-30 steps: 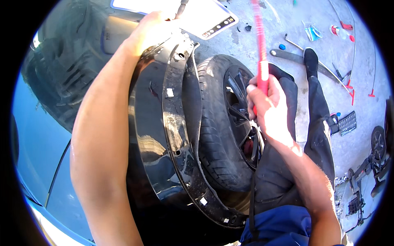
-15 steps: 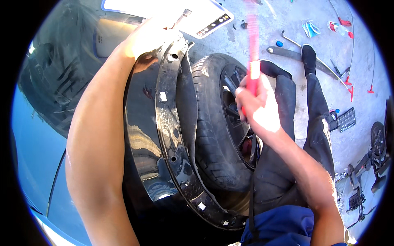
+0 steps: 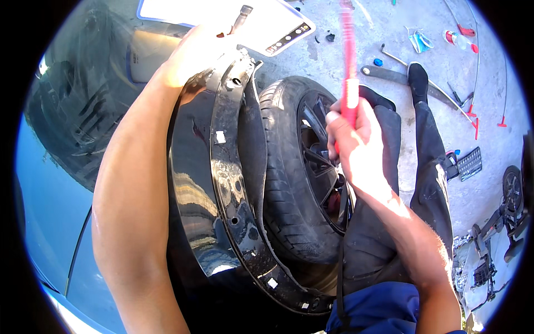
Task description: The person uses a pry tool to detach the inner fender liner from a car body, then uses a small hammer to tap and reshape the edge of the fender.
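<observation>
My left hand [image 3: 200,53] is at the far end of a dark car fender [image 3: 192,150], washed out by bright light. It is closed around a short dark metal tool [image 3: 241,18], whose blunt tip sticks up past the fingers. Beside the fingers runs the fender's inner flange [image 3: 227,178], with holes and small white patches. My right hand [image 3: 360,136] grips a long red-handled tool [image 3: 349,83] held up above the wheel. Motion blurs its upper part, and its far end cannot be made out at the top edge. Below it stands a black tyre [image 3: 281,172] on a spoked rim.
A glossy blue car body [image 3: 50,206] fills the left. A bright white light panel [image 3: 278,28] stands beyond my left hand. On the concrete floor lie a metal rod with a red handle [image 3: 475,128], a blue face mask [image 3: 420,40], a bottle [image 3: 460,40] and a bit set [image 3: 470,164].
My right hand and the red-handled tool have shifted slightly right and down. The short metal tool in my left hand has moved a little left and tilts slightly differently.
</observation>
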Available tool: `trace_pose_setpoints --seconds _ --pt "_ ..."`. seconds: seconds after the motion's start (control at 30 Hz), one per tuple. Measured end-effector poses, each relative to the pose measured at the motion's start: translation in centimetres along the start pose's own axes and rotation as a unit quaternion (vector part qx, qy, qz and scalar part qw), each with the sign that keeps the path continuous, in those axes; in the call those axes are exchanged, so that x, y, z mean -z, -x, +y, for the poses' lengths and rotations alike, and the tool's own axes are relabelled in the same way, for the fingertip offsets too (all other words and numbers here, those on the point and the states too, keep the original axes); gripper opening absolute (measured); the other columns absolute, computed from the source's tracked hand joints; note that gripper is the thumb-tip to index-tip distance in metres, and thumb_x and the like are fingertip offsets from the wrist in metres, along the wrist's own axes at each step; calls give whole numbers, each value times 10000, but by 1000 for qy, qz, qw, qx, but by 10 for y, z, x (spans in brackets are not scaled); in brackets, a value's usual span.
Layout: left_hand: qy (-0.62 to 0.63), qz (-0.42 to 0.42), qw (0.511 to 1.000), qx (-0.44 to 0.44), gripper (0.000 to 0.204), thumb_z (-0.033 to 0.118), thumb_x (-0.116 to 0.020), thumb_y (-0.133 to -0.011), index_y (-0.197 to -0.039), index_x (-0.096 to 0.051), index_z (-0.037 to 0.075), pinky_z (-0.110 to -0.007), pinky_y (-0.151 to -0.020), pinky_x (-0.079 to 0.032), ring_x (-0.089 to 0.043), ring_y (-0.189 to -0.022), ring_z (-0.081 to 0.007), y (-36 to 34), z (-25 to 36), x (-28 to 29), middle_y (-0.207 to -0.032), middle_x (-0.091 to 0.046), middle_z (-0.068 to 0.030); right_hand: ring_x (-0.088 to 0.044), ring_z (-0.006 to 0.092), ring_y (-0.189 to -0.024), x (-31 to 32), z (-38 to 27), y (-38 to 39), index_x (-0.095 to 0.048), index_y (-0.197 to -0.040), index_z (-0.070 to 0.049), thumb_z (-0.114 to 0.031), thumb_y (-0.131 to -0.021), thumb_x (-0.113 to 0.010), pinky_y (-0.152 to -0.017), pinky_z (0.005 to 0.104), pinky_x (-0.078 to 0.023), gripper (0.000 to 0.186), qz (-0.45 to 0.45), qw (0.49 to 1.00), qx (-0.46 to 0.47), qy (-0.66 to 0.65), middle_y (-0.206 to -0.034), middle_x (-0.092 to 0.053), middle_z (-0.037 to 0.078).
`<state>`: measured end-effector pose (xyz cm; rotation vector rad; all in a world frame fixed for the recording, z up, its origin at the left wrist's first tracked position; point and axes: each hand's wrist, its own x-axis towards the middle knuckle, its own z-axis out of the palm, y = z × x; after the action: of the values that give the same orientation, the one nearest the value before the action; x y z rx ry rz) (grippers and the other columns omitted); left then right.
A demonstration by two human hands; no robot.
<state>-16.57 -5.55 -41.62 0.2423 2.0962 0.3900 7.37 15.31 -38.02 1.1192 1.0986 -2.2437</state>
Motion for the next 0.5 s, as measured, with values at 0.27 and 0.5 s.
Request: trace_pose_setpoints --seconds 0.27,0.5 --pt "115 -23 993 6 234 161 -598 -875 -1005 -591 -33 -226 -618 -467 -580 -728 -98 7 7 -8 -862 -625 -73 -422 70 -527 9 13 -3 -442 -990 -55 -85 -871 -506 -472 223 -349 139 -57 990 1 129 -674 -458 14" --pt "7 -4 999 -38 236 165 -598 -878 -1000 -590 -37 -234 -636 -476 -587 -754 -93 -1 -6 -5 -861 -624 -61 -460 106 -608 -1 13 -3 -425 -940 -56 -66 -854 -509 -530 262 -369 120 -18 999 -16 48 -708 -462 29"
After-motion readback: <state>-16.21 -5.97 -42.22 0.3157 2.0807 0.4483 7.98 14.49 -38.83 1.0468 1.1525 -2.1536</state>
